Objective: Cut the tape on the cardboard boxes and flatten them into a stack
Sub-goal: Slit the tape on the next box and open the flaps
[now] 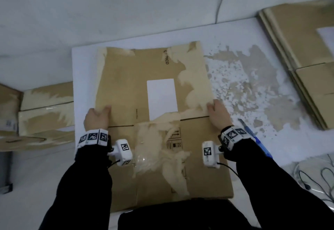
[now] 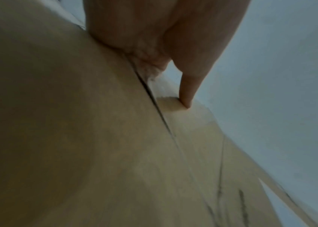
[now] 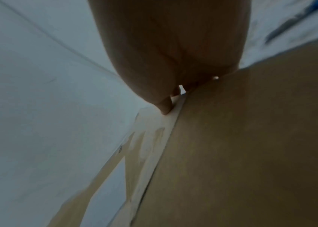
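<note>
— On the white surface (image 1: 235, 30), where's the box?
— Flattened cardboard box (image 1: 126, 88) lies centred. Left hand (image 1: 97, 118) and right hand (image 1: 217, 115) grip its side edges, fingers curled under.
— And the stack?
— Flattened boxes (image 1: 298, 36) far right.

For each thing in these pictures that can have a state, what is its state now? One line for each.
Cardboard box: flattened, lying on the white table.
Left hand: grips the box's left edge.
Right hand: grips the box's right edge.
Blue cutter: lying on the table, not held.
Stack of flattened boxes: lying at the right.
Boxes at the left: not yet flattened.
</note>
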The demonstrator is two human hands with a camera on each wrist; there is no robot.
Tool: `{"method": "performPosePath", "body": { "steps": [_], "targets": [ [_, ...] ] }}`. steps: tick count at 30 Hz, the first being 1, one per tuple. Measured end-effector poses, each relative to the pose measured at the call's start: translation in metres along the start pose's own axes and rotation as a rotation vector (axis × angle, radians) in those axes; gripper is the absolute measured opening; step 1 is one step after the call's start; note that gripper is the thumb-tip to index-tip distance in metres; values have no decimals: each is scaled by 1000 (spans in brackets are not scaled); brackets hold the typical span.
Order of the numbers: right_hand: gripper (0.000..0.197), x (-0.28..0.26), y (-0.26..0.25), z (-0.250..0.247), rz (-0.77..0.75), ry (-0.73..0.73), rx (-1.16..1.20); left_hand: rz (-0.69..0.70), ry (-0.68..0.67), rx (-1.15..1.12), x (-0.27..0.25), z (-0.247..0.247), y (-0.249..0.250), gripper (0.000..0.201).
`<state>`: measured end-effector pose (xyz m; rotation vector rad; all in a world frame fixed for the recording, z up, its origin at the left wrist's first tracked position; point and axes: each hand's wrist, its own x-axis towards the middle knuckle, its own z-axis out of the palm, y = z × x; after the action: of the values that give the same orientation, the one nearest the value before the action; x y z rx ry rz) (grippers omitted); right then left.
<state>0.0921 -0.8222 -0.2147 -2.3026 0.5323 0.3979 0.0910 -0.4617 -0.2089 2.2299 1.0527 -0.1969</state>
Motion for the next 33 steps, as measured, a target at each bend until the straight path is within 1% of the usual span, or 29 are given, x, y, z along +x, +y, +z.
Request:
{"method": "performPosePath", "body": {
  "steps": [3, 4, 6, 8, 9, 12, 14, 16, 18, 20, 23, 25, 28, 30, 32, 33],
  "targets": [
    [37, -13, 0, -3, -87, -12, 16, 115, 86, -37, -20, -6, 10, 41],
    [37, -16, 1, -8, -98, 4, 15, 150, 114, -54, -28, -8, 16, 38],
    [37, -19, 1, -28, -110, 27, 69, 223, 166, -91, -44, -12, 32, 41],
    [38, -13, 2, -63, -122, 29, 128, 290, 197, -150, -63, -13, 55, 42],
    [40, -6, 7, -86, -133, 47, 143, 308, 191, -186, -75, -11, 69, 40],
    [45, 30, 32, -163, -214, 126, 145, 354, 128, -318, -118, 10, 120, 32],
    [48, 58, 56, -218, -242, 165, 148, 374, 69, -420, -151, 40, 160, 23],
    [43, 82, 86, -274, -262, 201, 143, 376, 20, -502, -188, 80, 200, 25],
    [36, 102, 121, -328, -258, 229, 114, 374, -6, -540, -223, 124, 241, 24],
    [33, 124, 159, -379, -244, 232, 88, 373, -10, -541, -258, 167, 279, 15],
    [42, 162, 204, -456, -143, 249, 39, 305, -105, -574, -298, 232, 338, 8],
    [46, 189, 229, -498, -81, 291, -2, 282, -180, -593, -315, 276, 374, 5],
    [44, 226, 252, -539, -23, 365, -78, 268, -253, -544, -335, 329, 417, 11],
    [46, 240, 262, -546, -15, 335, -87, 255, -238, -473, -349, 354, 437, 8],
    [47, 251, 274, -540, -69, 276, -121, 226, -193, -461, -347, 376, 443, 13],
    [52, 254, 279, -536, -90, 244, -136, 218, -186, -432, -346, 384, 445, 13]
  ]
}}
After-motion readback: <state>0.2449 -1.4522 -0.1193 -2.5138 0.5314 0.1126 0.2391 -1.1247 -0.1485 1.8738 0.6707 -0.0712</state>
